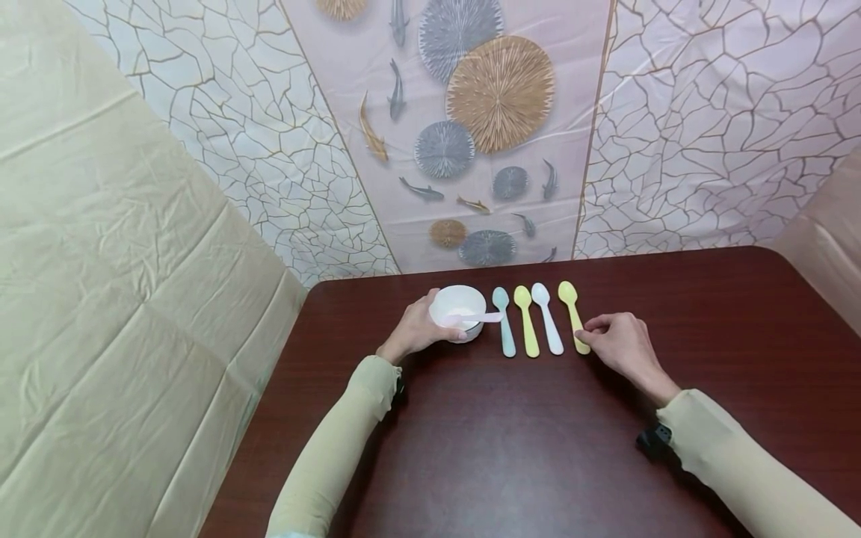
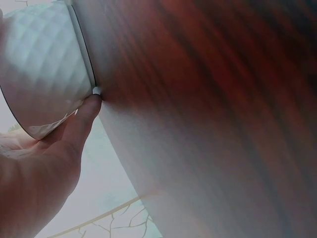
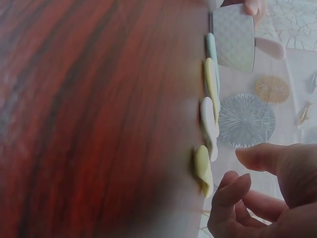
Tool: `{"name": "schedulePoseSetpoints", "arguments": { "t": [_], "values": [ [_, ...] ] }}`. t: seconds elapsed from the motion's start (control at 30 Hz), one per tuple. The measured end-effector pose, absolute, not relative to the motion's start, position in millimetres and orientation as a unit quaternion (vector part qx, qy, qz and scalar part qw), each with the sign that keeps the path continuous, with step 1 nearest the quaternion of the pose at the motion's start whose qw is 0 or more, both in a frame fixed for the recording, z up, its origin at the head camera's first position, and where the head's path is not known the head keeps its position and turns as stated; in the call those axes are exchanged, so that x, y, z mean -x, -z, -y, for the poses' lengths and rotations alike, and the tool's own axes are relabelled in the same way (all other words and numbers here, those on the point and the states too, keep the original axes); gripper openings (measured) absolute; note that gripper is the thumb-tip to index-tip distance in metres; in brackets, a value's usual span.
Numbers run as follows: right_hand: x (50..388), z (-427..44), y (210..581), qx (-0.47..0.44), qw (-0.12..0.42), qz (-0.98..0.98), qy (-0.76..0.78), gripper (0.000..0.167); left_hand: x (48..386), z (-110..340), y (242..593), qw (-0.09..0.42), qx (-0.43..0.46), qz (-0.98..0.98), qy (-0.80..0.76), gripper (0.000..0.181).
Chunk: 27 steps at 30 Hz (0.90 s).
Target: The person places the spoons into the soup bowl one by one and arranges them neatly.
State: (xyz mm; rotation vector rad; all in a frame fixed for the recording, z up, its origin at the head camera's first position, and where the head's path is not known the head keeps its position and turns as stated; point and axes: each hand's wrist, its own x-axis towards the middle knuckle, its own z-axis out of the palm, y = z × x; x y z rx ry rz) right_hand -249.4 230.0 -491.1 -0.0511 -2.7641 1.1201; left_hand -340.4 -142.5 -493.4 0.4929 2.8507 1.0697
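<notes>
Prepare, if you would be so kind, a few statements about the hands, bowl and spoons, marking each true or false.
1. The left hand grips the bowl. True.
2. Six spoons lie directly on the table. False: four lie on the table.
3. The pink spoon leans out over the bowl's rim. True.
4. The table spoon nearest the bowl is yellow. False: it is the teal spoon.
5. The white spoon lies between the left yellow spoon and the right yellow spoon. True.
6. Both hands grip the bowl. False: the right hand is by the right yellow spoon.
</notes>
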Motion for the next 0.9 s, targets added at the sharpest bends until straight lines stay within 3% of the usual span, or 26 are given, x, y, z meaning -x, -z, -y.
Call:
{"name": "schedulePoseSetpoints", "arguments": {
  "t": [0.67,0.9],
  "values": [
    [258,-233,504,0.032,0.083,0.929,-0.358,0.031,340,142,494,0.029,-0.158,-0.922,-0.352,0.091],
    [257,-229,502,0.034,0.057,0.935,-0.349,0.036,340,143,494,0.034,-0.159,-0.924,-0.346,0.093]
  ]
}}
